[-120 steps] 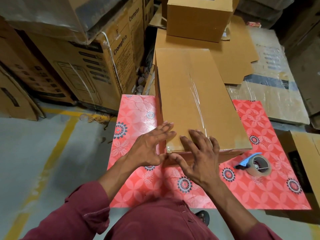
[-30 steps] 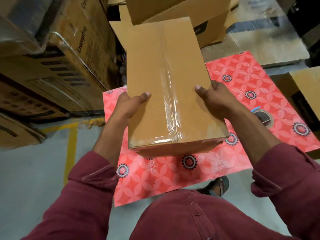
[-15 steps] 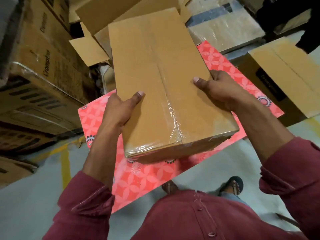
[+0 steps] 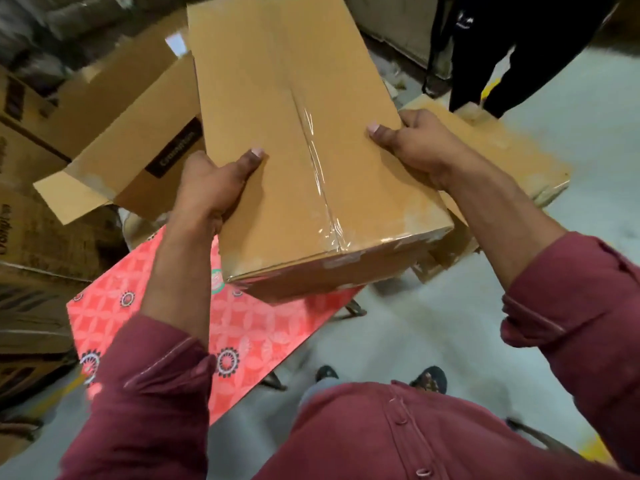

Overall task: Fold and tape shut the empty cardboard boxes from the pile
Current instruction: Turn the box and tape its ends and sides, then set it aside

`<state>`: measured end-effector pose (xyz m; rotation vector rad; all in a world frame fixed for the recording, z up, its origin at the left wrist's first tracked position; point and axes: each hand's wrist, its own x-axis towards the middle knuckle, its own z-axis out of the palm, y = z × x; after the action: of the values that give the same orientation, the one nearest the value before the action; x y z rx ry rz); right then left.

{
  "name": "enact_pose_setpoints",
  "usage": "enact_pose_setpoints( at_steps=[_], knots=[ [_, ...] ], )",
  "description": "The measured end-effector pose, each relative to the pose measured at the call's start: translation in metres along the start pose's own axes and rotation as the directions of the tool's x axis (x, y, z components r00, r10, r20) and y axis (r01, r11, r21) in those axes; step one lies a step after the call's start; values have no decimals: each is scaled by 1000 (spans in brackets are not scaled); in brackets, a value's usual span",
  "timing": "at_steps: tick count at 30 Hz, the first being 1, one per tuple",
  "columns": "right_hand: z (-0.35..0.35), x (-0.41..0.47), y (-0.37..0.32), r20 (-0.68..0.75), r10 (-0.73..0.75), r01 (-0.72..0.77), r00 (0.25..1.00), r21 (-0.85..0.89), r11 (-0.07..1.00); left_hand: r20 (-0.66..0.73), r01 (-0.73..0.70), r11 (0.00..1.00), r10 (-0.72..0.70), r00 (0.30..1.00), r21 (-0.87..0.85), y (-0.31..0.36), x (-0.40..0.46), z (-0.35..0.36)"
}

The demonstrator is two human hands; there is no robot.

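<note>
The taped box [image 4: 304,161], gripped by left hand [image 4: 211,188] and right hand [image 4: 415,150], has been lifted off the surface [image 4: 145,299], seemingly finished

We're on a pale grey concrete floor [image 4: 485,334], kinda glossy under the light. A red patterned table [image 4: 256,334] sits at 7 o'clock, stacked printed cartons [image 4: 38,244] at 9, and someone in black trousers [image 4: 519,53] stands up at 1 o'clock.

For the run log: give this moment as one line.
box: taped shut, held up | left hand: grips left edge | right hand: grips right edge | table: below
</note>
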<state>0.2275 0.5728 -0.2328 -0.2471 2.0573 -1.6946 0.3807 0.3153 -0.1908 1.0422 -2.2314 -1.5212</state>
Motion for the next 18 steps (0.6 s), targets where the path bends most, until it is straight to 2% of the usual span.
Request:
enact_pose_setpoints(
  at_steps=[4, 11, 18],
  knots=[
    [-69, 33, -5, -40, 12, -11, 999, 26, 1000, 14, -10, 999, 11, 1000, -30, 30, 26, 75],
    [-179, 108, -3, -126, 39, -51, 991, -89, 995, 118, -61, 994, 71, 990, -91, 50, 100, 201],
    [-283, 169, -17, -195, 137, -178, 971, -207, 962, 234, 57, 989, -23, 972, -139, 61, 158, 341]
  ],
)
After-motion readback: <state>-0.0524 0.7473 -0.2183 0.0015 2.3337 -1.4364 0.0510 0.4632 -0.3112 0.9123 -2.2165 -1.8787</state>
